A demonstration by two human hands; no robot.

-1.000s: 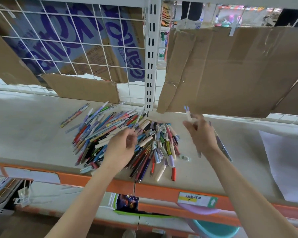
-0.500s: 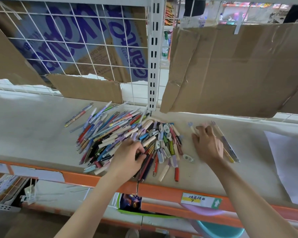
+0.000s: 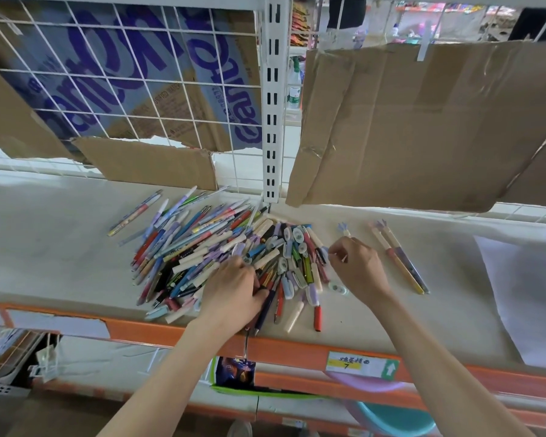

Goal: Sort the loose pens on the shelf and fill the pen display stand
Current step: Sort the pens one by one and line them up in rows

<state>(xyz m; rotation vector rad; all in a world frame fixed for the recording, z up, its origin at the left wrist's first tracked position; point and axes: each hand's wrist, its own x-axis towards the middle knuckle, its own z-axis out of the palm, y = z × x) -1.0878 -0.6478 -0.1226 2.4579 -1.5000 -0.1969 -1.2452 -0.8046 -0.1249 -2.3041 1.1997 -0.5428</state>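
Note:
A heap of loose pens (image 3: 208, 247) in many colours lies on the beige shelf (image 3: 54, 247), just left of the white upright. My left hand (image 3: 234, 291) rests palm down on the heap's near edge. Its fingertips are buried among the pens, so its grip is hidden. My right hand (image 3: 356, 269) hovers at the heap's right edge, thumb and forefinger curled close together over the outer pens, with nothing clearly held. A purple-topped pen (image 3: 344, 230) lies just beyond it. Two long sorted pens (image 3: 401, 263) lie side by side further right. No display stand is in view.
Cardboard sheets (image 3: 423, 127) and a white wire grid (image 3: 133, 80) close the back of the shelf. The orange front rail (image 3: 297, 348) carries a yellow label (image 3: 360, 367). White paper (image 3: 524, 298) covers the shelf's right end. A lower shelf with goods and a teal tub (image 3: 394, 421) sits below.
My right hand laid down the purple-topped pen it held up and moved left to the heap's edge. My left hand shifted slightly toward the heap's near side.

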